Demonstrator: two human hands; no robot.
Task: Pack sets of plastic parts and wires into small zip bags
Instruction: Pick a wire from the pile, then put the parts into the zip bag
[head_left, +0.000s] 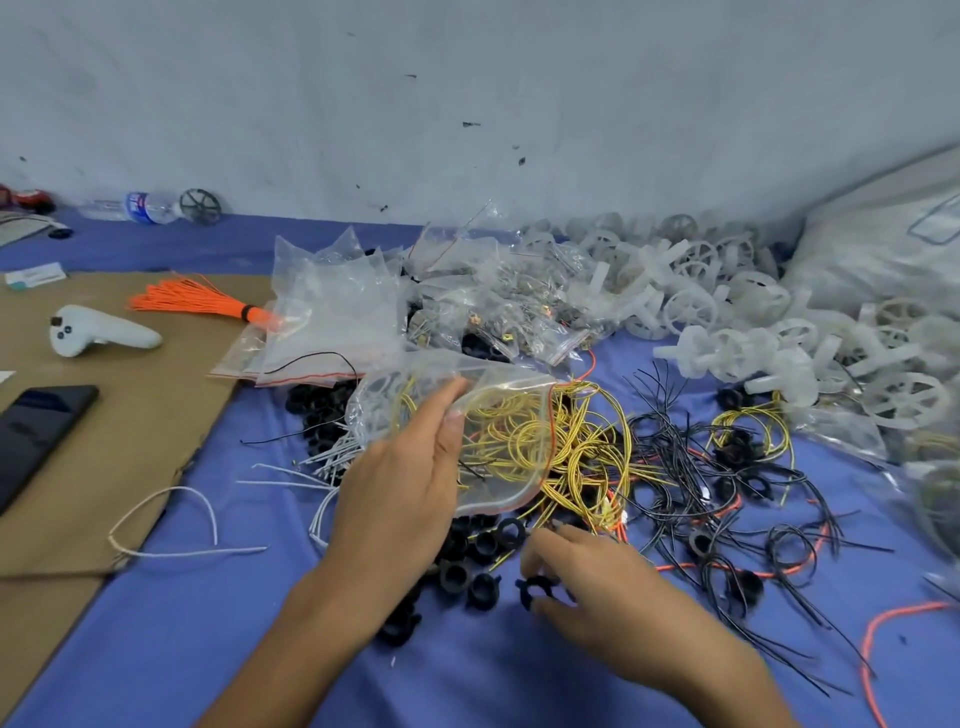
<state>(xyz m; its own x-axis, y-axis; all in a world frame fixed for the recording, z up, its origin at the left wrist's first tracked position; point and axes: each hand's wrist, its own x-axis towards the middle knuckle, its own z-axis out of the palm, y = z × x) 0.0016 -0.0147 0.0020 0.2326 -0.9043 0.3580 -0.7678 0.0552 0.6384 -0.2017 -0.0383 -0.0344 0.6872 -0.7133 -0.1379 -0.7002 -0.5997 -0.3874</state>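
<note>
Zip bag (498, 415): thin clear film with a red zip strip, limp and probably slippery; held above the yellow wires (587, 447).
Left grip: the left hand (400, 483) pinches the bag's edge between thumb and fingers.
Right grip: the right hand (597, 582), at 5 o'clock of the bag, pinches 1 black plastic ring (535, 590).
Ring: light, stiff, notched; best taken by the rim.
Wires: springy coils that likely tangle.
Surface: soft blue cloth (208, 623).

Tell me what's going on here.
A person is packing parts. Their left-hand grip holds a clear zip bag above a tangle of yellow wires, while the right-hand grip pinches a black plastic ring from the pile on the blue cloth. White plastic wheels are heaped at the right. Whether the bag holds anything is unclear.
</note>
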